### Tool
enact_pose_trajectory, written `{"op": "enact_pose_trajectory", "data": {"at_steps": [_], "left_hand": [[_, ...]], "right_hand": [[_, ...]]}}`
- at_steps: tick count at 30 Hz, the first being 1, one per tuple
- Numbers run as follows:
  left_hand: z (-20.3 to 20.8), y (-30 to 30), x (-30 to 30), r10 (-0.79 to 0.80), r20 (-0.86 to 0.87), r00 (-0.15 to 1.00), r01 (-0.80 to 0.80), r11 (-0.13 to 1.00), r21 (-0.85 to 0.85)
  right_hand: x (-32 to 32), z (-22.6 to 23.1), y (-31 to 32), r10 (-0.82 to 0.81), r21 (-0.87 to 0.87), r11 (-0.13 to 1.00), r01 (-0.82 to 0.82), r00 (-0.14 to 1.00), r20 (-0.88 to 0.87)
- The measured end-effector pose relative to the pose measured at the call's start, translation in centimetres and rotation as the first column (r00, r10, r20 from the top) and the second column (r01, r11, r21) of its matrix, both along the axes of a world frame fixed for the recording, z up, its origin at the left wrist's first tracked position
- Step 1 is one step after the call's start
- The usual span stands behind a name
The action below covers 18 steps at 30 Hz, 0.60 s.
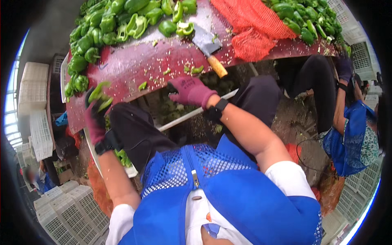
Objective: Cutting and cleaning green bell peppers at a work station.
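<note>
My left hand [95, 118], in a purple and dark glove, holds cut green pepper pieces [100, 96] beside the table's left corner; motion smears its fingers a little. My right hand [191, 90], gloved alike, hovers at the table's near edge with nothing visible in it, thumb and fingers slightly apart. A cleaver [207, 44] with a wooden handle lies on the red tabletop [139, 67], its handle jutting over the edge. Behind it are halved peppers [136, 26] and a heap of whole green peppers [102, 22]. Small pepper scraps [197, 70] and seeds dot the surface.
A red mesh sack [255, 28] drapes across the table, with more green peppers [308, 18] to its right. A co-worker in a blue vest [347, 136] sits at the right. White plastic crates [71, 210] stand at the lower left. A pale bar [179, 119] runs under the table.
</note>
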<state>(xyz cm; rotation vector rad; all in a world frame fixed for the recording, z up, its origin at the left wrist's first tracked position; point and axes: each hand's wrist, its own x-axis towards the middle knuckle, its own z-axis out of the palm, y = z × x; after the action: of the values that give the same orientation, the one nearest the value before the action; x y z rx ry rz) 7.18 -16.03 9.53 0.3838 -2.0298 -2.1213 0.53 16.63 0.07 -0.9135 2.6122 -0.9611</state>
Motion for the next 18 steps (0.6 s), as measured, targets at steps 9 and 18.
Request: {"op": "enact_pose_trajectory", "data": {"at_steps": [9, 18], "left_hand": [[-5.0, -12.4, 1.3, 0.202, 0.348, 0.915, 0.153, 0.625, -0.765], [-5.5, 20.1, -18.8, -0.321, -0.081, 0.944, 0.046, 0.371, -0.927]], "right_hand": [[-1.7, 1.8, 0.3, -0.237, -0.133, 0.958, 0.254, 0.963, 0.130], [-4.9, 1.2, 1.3, -0.520, -0.587, 0.424, 0.690, 0.716, 0.466]]}}
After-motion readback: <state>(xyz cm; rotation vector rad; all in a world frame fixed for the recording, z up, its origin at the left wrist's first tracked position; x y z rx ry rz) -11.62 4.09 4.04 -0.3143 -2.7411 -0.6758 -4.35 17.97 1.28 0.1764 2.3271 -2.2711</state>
